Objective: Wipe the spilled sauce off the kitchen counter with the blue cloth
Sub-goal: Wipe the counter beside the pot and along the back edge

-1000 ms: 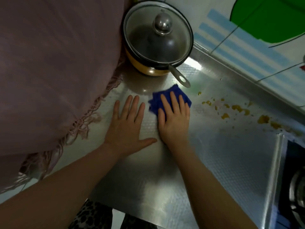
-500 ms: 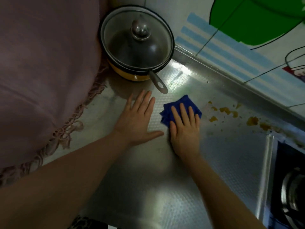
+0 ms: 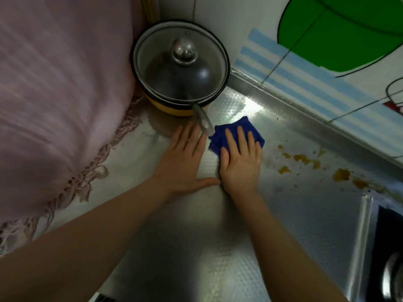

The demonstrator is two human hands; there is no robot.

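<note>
Pot (image 3: 181,70) set in back corner of counter (image 3: 196,247), fringed fabric (image 3: 54,94) to its left. Cloth (image 3: 237,129) laid in front-right of pot handle (image 3: 202,120). Sauce spots (image 3: 305,160) scattered right of cloth, along wall (image 3: 305,88).

Both forearms reach forward, the left hand (image 3: 185,164) lying flat with fingers straight and thumb spread, the right hand (image 3: 239,164) pressed flat beside it.

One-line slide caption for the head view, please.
Right hand presses blue cloth flat on steel counter, orange sauce unwiped beside it; left hand rests flat.
</note>
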